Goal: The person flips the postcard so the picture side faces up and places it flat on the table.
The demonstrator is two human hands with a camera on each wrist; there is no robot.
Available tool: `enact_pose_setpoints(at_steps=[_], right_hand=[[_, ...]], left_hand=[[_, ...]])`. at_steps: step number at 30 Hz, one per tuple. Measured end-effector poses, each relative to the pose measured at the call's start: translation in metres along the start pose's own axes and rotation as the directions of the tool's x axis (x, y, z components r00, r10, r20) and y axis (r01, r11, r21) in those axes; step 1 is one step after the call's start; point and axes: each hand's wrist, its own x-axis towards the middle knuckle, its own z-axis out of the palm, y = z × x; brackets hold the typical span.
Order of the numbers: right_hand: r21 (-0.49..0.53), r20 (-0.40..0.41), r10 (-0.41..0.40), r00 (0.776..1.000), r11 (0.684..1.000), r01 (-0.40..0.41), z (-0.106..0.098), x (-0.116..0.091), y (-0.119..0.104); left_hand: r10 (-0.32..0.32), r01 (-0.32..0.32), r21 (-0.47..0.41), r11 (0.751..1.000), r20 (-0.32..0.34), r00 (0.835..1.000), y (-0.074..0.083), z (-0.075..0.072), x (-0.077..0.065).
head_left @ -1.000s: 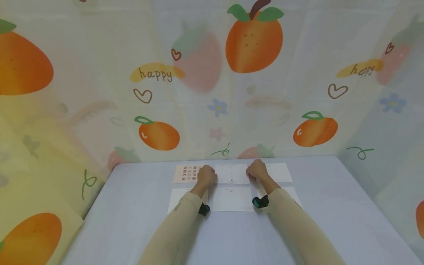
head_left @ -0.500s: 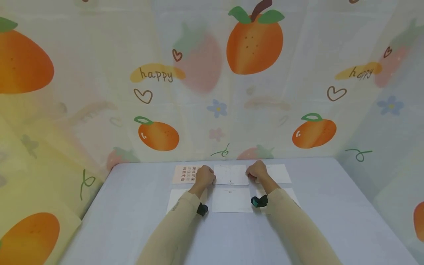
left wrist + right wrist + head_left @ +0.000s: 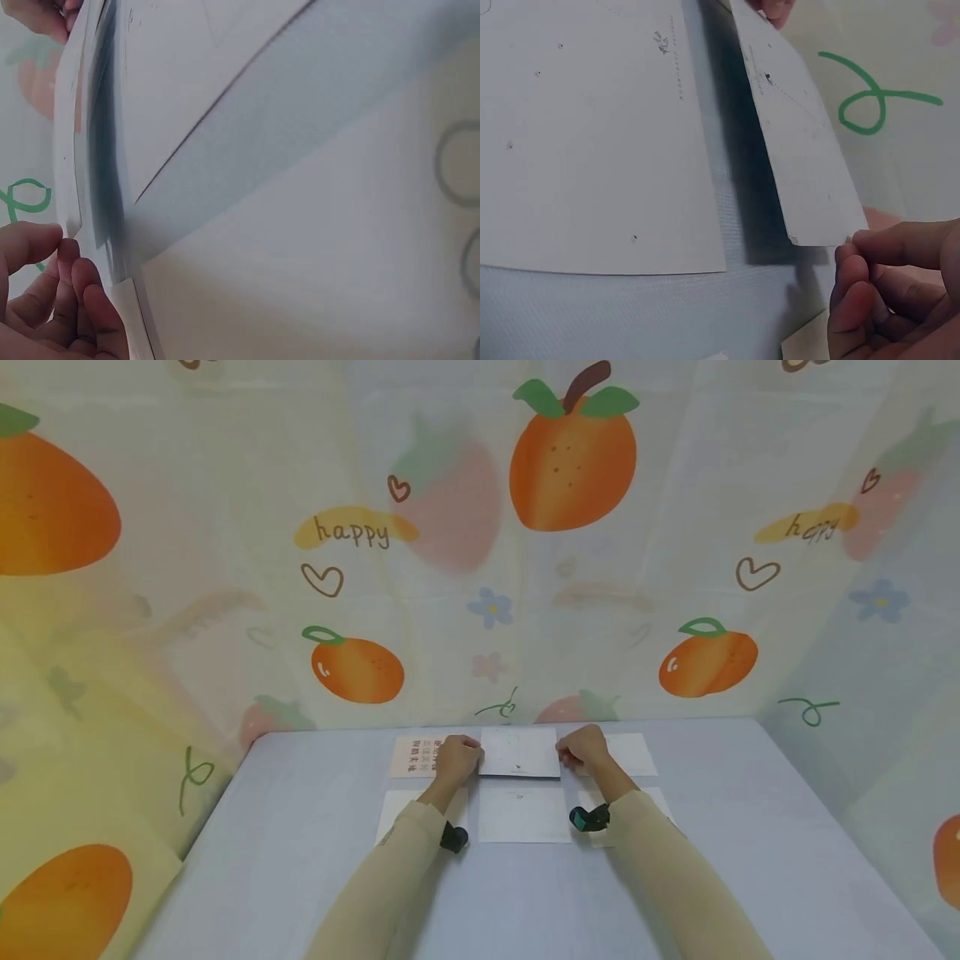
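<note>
Card, white with small printed marks (image 3: 520, 752), in the middle of the far row on the pale table (image 3: 262, 860); from my distant post I see its near edge raised, with shadow beneath. My left hand (image 3: 458, 756) pinches its left side between thumb and curled fingers; my right hand (image 3: 585, 747) pinches the right side likewise. Left: card bearing Chinese characters (image 3: 414, 756), partly hidden. Nearer: blank-looking middle card (image 3: 523, 817), lying flat.

A blank-looking white rectangular card (image 3: 520, 752), bearing small dark printed marks and a fine dotted line, is pinched at its far left and far right corners. It is raised at the table's (image 3: 247, 860) far middle, shadow showing beneath its near edge.
</note>
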Motion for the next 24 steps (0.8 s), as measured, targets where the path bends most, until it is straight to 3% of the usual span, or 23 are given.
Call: enact_pose_setpoints(at_steps=[10, 20, 24], right_hand=[[-0.043, 0.002, -0.084, 0.996, 0.996, 0.084, -0.004, -0.001, -0.005], [-0.004, 0.029, -0.199, 0.98, 0.98, 0.199, -0.009, -0.011, -0.005], [0.013, 0.009, -0.209, 0.978, 0.978, 0.208, -0.01, -0.007, -0.005]], left_hand=[[0.014, -0.016, -0.077, 0.997, -0.029, 0.999, 0.002, -0.003, 0.0], [0.022, -0.022, -0.165, 0.986, -0.005, 1.0, 0.004, -0.009, 0.0], [0.028, -0.023, -0.197, 0.98, 0.023, 0.999, 0.007, -0.013, -0.003]])
